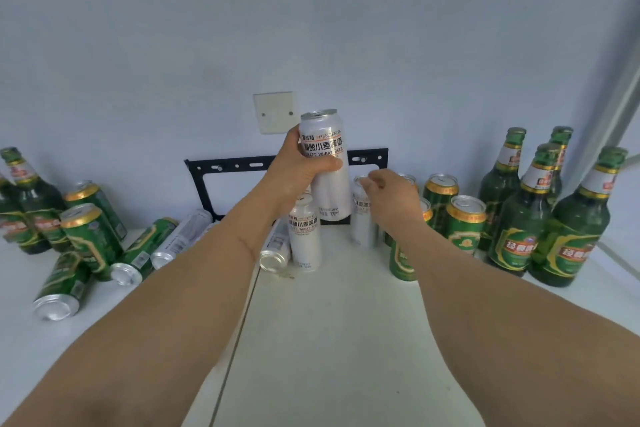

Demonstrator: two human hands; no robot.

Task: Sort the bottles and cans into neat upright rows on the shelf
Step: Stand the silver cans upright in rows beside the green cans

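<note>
My left hand (298,170) grips a tall white can (327,180) and holds it upright in the air above the white shelf (329,340). My right hand (391,201) is curled round the top of another white can (362,218) standing at the back. A third white can (304,239) stands upright below the lifted one. Green cans (464,222) stand in rows to the right, with several green bottles (519,218) upright beyond them. On the left, green cans (62,284) and white cans (180,239) lie on their sides.
Green bottles (24,198) and upright green cans (91,236) crowd the far left. A black metal bracket (225,166) and a white wall plate (275,111) are fixed to the back wall. A seam runs down the shelf under my left forearm.
</note>
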